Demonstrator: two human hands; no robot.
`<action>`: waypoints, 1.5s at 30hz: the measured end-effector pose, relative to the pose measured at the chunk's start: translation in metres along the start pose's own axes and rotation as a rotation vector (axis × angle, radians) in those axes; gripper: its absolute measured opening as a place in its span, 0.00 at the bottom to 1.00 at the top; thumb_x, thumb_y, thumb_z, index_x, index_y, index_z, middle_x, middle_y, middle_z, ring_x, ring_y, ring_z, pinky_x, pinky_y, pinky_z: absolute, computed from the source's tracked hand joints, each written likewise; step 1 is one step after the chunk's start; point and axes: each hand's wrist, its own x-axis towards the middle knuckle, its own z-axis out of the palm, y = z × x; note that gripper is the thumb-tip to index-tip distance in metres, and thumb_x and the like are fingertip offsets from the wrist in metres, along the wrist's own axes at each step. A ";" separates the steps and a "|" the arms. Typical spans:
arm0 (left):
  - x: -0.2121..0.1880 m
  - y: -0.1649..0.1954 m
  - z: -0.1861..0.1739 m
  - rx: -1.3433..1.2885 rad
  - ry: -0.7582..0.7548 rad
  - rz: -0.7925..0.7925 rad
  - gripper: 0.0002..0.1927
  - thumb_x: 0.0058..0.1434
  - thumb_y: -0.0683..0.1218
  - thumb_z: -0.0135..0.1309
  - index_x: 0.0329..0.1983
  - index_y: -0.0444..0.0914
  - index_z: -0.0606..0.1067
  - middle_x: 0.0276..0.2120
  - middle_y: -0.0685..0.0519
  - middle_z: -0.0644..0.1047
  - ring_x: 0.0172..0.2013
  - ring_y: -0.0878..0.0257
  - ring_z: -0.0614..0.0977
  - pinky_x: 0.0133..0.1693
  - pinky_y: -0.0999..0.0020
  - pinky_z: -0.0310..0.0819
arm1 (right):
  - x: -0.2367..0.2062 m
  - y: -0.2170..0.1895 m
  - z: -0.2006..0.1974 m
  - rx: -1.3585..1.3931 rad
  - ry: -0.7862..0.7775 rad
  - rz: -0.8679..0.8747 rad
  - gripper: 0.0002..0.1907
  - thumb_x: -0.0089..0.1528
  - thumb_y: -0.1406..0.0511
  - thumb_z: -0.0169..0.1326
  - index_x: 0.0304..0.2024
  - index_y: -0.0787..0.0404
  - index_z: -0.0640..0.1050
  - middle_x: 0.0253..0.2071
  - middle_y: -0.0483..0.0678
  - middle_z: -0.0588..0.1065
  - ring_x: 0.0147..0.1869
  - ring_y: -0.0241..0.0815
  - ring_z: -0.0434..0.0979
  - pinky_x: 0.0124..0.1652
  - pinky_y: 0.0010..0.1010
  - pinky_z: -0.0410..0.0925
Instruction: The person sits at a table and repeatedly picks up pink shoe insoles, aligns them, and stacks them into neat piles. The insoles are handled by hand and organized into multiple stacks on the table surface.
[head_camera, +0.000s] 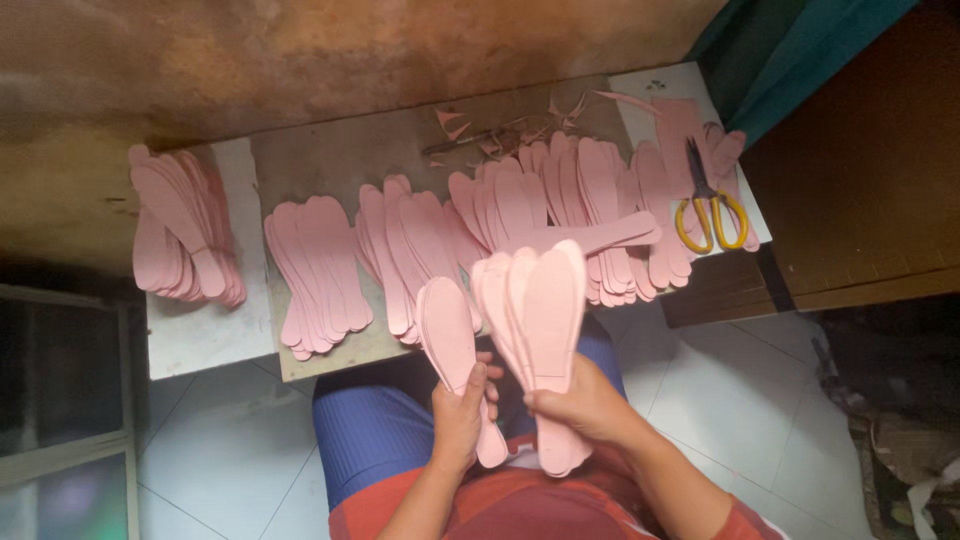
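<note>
My left hand (459, 415) grips a pair of pink shoe insoles (449, 330) by their heel end, toes pointing away from me. My right hand (583, 402) holds a fanned stack of several pink insoles (545, 310) beside them. Both bundles hover over my lap, just in front of the table's near edge. On the table (345, 160) lie several piles of the same pink insoles: one at the far left (180, 225), one left of centre (315, 270), one in the middle (410, 250) and a large spread at the right (580, 200).
Yellow-handled scissors (708, 205) lie on the right end of the table over pink sheet material. Pink offcuts (490, 135) are scattered at the back. A brown stained wall rises behind, a wooden cabinet (860, 180) stands at right, white floor tiles (740, 400) below.
</note>
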 end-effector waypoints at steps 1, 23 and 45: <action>-0.008 -0.002 -0.003 -0.021 -0.007 -0.002 0.19 0.66 0.52 0.56 0.49 0.31 0.74 0.27 0.52 0.75 0.20 0.68 0.73 0.20 0.73 0.66 | -0.006 0.009 0.013 0.024 0.014 0.052 0.27 0.52 0.69 0.60 0.54 0.68 0.74 0.43 0.49 0.78 0.40 0.36 0.79 0.39 0.30 0.75; -0.046 -0.004 0.001 0.247 0.160 0.045 0.16 0.56 0.43 0.65 0.44 0.29 0.79 0.30 0.51 0.80 0.24 0.67 0.76 0.25 0.72 0.70 | -0.052 0.017 0.071 -0.646 0.267 0.176 0.73 0.44 0.59 0.68 0.78 0.59 0.33 0.66 0.57 0.66 0.66 0.55 0.71 0.60 0.37 0.68; -0.016 -0.022 0.034 0.283 0.142 0.088 0.22 0.69 0.49 0.49 0.60 0.31 0.72 0.39 0.45 0.82 0.32 0.66 0.80 0.26 0.73 0.72 | 0.071 -0.029 -0.288 -1.030 0.940 -0.274 0.50 0.43 0.62 0.73 0.66 0.63 0.66 0.63 0.63 0.70 0.66 0.63 0.68 0.58 0.47 0.66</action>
